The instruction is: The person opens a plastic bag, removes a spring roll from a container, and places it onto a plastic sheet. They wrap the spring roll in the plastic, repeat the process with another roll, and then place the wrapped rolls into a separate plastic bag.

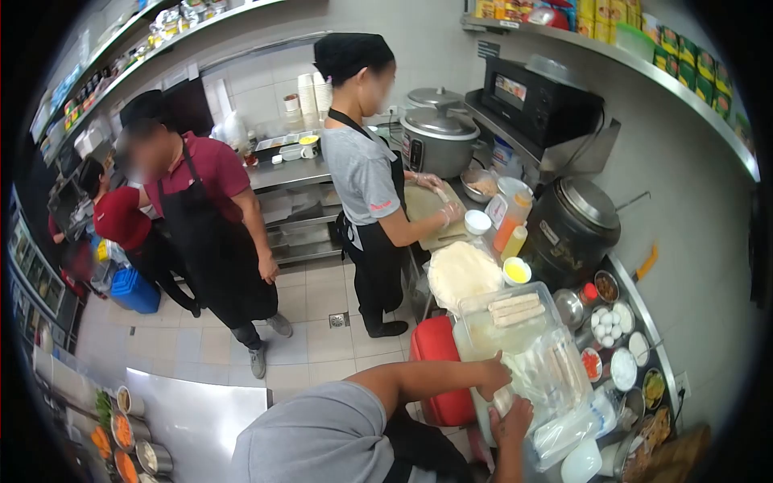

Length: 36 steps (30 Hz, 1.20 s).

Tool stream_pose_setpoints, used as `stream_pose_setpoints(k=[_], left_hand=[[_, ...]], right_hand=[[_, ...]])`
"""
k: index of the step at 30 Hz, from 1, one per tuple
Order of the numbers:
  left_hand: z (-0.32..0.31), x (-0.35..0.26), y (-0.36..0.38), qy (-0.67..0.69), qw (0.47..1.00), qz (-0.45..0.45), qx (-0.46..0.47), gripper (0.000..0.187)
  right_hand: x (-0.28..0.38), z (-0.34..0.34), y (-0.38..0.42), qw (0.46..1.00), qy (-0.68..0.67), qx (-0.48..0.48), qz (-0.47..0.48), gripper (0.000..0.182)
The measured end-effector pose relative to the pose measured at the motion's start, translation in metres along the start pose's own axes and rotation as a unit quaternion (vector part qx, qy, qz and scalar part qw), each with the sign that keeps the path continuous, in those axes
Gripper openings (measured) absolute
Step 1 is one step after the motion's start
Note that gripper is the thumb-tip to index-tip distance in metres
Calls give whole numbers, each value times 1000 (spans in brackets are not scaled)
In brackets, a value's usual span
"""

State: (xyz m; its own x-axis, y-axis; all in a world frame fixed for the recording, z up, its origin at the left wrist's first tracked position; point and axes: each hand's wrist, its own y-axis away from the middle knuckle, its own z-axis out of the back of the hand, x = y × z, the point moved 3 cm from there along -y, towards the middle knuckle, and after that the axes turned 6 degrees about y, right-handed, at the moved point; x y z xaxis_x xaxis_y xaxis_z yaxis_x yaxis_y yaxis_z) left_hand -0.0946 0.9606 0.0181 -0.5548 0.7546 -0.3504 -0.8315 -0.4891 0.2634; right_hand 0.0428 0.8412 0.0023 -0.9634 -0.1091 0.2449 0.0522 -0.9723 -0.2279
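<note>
My left hand and my right hand close together over the worktop at the lower right. Both grip a pale wrapped roll, whose ends are partly hidden by fingers. Beside them is a clear plastic container holding several pale rolls. More rolls under clear plastic wrap lie to the right of my hands. A stack of thin round wrappers rests farther up the counter.
A co-worker's gloved hands work at a cutting board; another person stands on the left. Bottles, a black soup warmer and a bowl of eggs line the wall. A red bin stands below the counter edge.
</note>
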Motion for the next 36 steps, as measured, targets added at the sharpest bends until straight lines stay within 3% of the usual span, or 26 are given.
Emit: stream_pose_setpoints(k=[6,10,13,15,21,26,32,34,36], left_hand=[[5,-3,-13,35,998,46,17,45],[10,0,-31,28,996,61,58,48],[11,2,-35,49,997,54,10,51],[15,1,-35,114,987,113,-1,63],[18,-6,-21,139,984,116,0,85],[19,-6,-17,151,982,115,13,84],[20,-8,-14,166,978,121,21,87],[16,-6,-17,167,978,116,38,88],[12,-4,-18,151,981,121,-11,86]], right_hand=[[9,-9,-19,999,-40,32,18,72],[7,-14,-29,997,-26,73,24,74],[20,-13,-37,995,-83,0,62,73],[19,-26,-44,994,-81,-2,76,74],[35,-26,-54,988,-113,-7,108,76],[38,-28,-56,990,-86,65,89,82],[14,-54,-54,990,-104,86,27,72],[21,-49,-54,989,-111,51,82,63],[22,-46,-54,991,-101,42,75,61]])
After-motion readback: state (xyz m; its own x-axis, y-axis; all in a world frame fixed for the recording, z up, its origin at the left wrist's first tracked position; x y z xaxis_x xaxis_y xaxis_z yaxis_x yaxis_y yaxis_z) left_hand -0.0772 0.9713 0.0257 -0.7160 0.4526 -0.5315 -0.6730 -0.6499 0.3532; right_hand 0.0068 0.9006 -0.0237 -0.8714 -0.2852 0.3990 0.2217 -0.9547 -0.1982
